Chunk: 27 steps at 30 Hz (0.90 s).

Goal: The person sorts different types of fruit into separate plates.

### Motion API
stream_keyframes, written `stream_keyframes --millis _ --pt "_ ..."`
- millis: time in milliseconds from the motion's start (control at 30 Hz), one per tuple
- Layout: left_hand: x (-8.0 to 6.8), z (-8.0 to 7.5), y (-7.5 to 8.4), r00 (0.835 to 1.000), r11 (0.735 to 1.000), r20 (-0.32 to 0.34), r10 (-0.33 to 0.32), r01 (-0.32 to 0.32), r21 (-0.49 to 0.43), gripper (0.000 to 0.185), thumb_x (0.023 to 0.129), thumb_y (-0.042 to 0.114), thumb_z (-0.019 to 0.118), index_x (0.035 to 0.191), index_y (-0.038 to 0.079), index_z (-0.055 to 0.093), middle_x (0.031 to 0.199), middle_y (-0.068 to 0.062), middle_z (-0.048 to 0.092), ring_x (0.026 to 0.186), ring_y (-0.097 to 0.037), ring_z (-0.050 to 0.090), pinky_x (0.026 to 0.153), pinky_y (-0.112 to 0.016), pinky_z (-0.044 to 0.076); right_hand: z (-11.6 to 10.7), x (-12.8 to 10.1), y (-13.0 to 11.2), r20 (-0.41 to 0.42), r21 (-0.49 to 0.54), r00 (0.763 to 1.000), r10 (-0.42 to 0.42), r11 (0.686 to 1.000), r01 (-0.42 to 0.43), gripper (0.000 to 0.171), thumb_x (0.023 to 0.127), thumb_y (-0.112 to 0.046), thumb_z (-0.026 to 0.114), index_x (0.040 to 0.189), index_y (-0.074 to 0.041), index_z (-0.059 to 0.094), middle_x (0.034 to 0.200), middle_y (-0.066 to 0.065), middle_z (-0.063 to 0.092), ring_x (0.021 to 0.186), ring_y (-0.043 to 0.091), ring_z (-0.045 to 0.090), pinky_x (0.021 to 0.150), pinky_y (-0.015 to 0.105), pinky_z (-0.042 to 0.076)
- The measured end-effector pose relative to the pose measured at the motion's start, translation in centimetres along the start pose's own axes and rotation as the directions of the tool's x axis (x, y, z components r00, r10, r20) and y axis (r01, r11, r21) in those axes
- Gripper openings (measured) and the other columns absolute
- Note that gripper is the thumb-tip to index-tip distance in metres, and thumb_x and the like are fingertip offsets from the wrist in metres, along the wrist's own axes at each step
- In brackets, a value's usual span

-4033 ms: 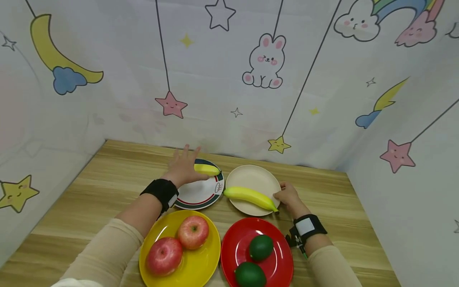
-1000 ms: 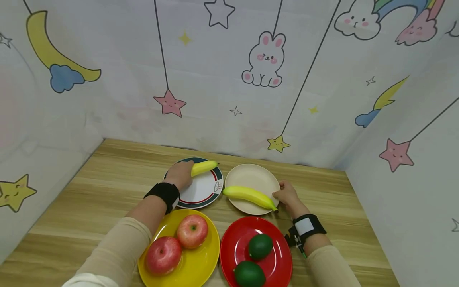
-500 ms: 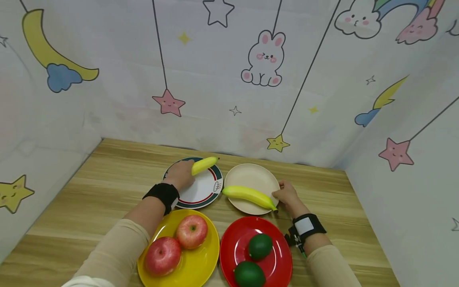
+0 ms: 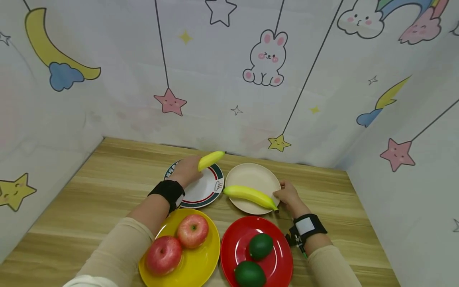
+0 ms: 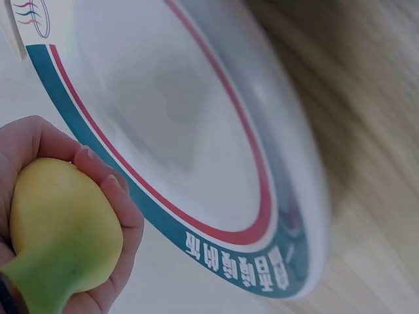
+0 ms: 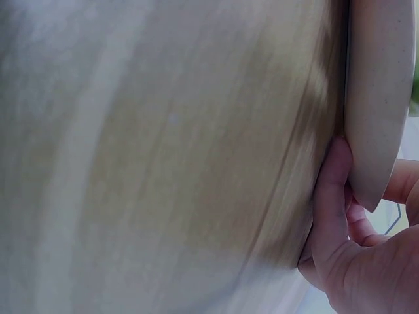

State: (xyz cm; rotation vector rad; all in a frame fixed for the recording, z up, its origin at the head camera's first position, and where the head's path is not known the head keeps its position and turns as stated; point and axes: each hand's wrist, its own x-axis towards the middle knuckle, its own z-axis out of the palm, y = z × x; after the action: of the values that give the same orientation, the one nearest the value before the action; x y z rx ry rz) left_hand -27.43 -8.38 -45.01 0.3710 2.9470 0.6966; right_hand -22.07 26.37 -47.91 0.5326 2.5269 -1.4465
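Observation:
My left hand (image 4: 187, 170) grips a yellow banana (image 4: 211, 160), its tip pointing up and right in the head view. In the left wrist view the fingers curl round the banana (image 5: 65, 229), its green stem end toward the camera. Beneath that hand lies a white plate (image 4: 203, 192) with a green and red rim, partly covered by the hand. My right hand (image 4: 289, 197) pinches the right edge of a beige plate (image 4: 252, 175); in the right wrist view its fingers (image 6: 332, 203) lie on both sides of the rim. Another banana (image 4: 249, 194) lies across the beige plate.
In front stand a yellow plate (image 4: 201, 263) with two red apples (image 4: 164, 255) and a red plate (image 4: 233, 245) with two dark green fruits (image 4: 261, 246). All sit on a wooden table (image 4: 89, 187), with a cartoon-printed cloth (image 4: 215, 71) behind and at the sides.
The left hand, open over the white plate at first, has taken hold of the banana and raised it up and right. The right hand and beige plate have stayed put.

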Motion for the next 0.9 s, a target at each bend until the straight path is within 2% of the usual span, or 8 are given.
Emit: stream_keyframes --millis 233,333,633,900 --pt "0.2 0.0 0.8 1.000 1.000 0.013 -0.027 0.027 -0.008 0.040 0.086 0.013 0.074 0.119 0.003 0.055 0.099 -0.013 0.061 0.089 -0.031 0.053 0.093 -0.045 0.045 0.0 0.0 -0.1 0.007 0.029 1.000 0.000 1.000 0.000 0.036 0.086 0.010 0.059 0.120 0.010 0.046 0.110 0.027 0.050 0.089 0.030 0.057 0.069 0.033 0.055" --pt "0.2 0.0 1.1 1.000 1.000 0.012 -0.019 0.020 -0.012 0.038 0.086 0.013 0.073 0.119 0.003 0.055 0.099 -0.012 0.060 0.089 -0.030 0.053 0.092 -0.045 0.046 0.0 -0.1 -0.2 0.009 0.032 1.000 0.005 0.999 -0.005 0.036 0.087 0.009 0.058 0.120 0.009 0.046 0.111 0.027 0.050 0.090 0.031 0.057 0.069 0.034 0.055" --pt "0.3 -0.1 2.8 0.998 0.998 0.015 0.065 -0.065 0.001 0.032 0.086 0.010 0.072 0.113 0.003 0.058 0.092 -0.010 0.059 0.085 -0.028 0.053 0.087 -0.042 0.047 -0.1 -0.2 -0.4 0.009 0.030 1.000 0.021 0.999 -0.021 0.042 0.087 0.009 0.059 0.126 0.009 0.044 0.116 0.027 0.048 0.095 0.034 0.056 0.077 0.037 0.056" --pt "0.3 0.3 4.1 0.995 0.995 0.007 0.098 -0.098 -0.019 0.032 0.085 0.009 0.073 0.113 0.005 0.058 0.092 -0.008 0.060 0.085 -0.027 0.053 0.085 -0.041 0.048 -0.1 -0.1 -0.2 0.006 0.023 1.000 0.015 1.000 -0.015 0.043 0.087 0.008 0.058 0.127 0.010 0.043 0.116 0.028 0.048 0.097 0.034 0.056 0.073 0.034 0.054"
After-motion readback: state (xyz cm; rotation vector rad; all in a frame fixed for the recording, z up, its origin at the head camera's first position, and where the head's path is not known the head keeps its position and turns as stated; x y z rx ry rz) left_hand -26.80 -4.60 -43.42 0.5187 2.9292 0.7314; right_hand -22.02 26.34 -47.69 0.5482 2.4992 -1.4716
